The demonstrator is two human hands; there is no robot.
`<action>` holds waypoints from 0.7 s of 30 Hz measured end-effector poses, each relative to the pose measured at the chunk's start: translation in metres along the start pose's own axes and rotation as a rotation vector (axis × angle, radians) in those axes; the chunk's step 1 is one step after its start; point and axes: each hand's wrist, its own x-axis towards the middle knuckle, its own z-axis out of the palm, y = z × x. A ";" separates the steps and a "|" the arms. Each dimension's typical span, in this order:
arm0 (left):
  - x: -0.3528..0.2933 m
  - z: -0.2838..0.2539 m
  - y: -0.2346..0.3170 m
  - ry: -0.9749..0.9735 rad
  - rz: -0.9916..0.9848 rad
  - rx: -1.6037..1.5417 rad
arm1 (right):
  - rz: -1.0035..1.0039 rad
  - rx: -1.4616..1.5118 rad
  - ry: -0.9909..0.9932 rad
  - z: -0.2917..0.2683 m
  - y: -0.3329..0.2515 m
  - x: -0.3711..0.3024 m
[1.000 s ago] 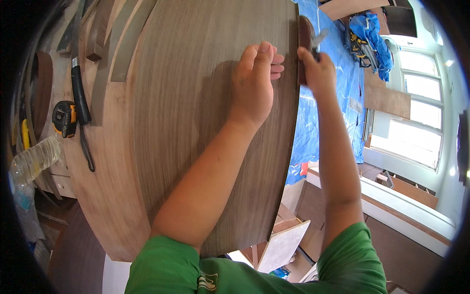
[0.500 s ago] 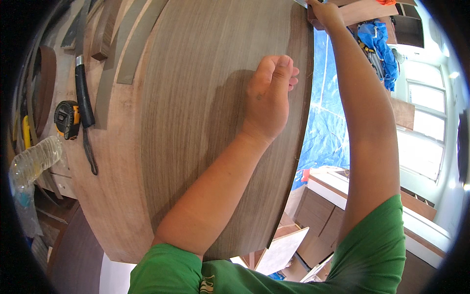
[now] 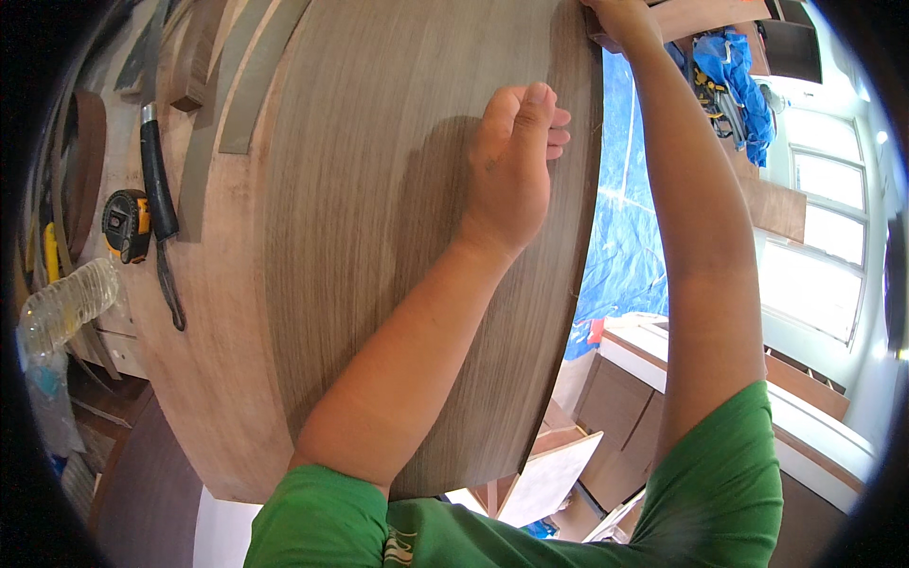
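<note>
My left hand (image 3: 511,170) rests on a long grey-brown wood-grain sheet (image 3: 369,218), its fingers loosely curled and the thumb laid along them; I see nothing in it. At the far right edge of that sheet is my right hand (image 3: 627,26), the arm stretched out. Its fingers are closed and partly cut off by the top of the picture, so what they hold is hidden. A brown wooden piece shows just beneath them. Under the sheet lies a paler wooden board (image 3: 222,379), bare along its left side.
On the board's left lie a black-handled tool (image 3: 159,180), a tape measure (image 3: 126,225), grey strips (image 3: 248,104) and a wooden block (image 3: 196,62). A clear plastic bottle (image 3: 71,301) lies at the left. Blue sheeting (image 3: 620,227) and cabinets (image 3: 615,407) stand beyond the right edge.
Both hands appear slightly further up and left, with the whole view shifting a little. A metallic bit seen beside my right hand earlier is now out of view.
</note>
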 end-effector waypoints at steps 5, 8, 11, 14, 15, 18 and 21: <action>0.001 -0.001 -0.001 -0.002 -0.004 -0.013 | -0.022 0.070 0.011 0.001 0.019 -0.017; 0.001 0.000 -0.002 -0.008 0.004 -0.019 | -0.051 0.039 0.020 0.003 0.032 -0.030; 0.001 -0.001 -0.001 -0.014 -0.004 -0.024 | -0.010 0.180 -0.135 0.004 0.048 -0.052; 0.000 -0.001 -0.001 -0.019 0.000 -0.016 | -0.094 0.001 -0.046 0.003 0.062 -0.073; 0.001 -0.002 -0.001 -0.015 0.000 -0.015 | -0.045 0.042 -0.077 -0.002 0.058 -0.091; -0.001 0.001 -0.002 -0.018 -0.001 -0.014 | -0.009 -0.007 -0.067 -0.011 0.071 -0.129; 0.000 0.000 -0.003 -0.017 0.001 -0.002 | -0.012 -0.079 -0.058 -0.017 0.084 -0.182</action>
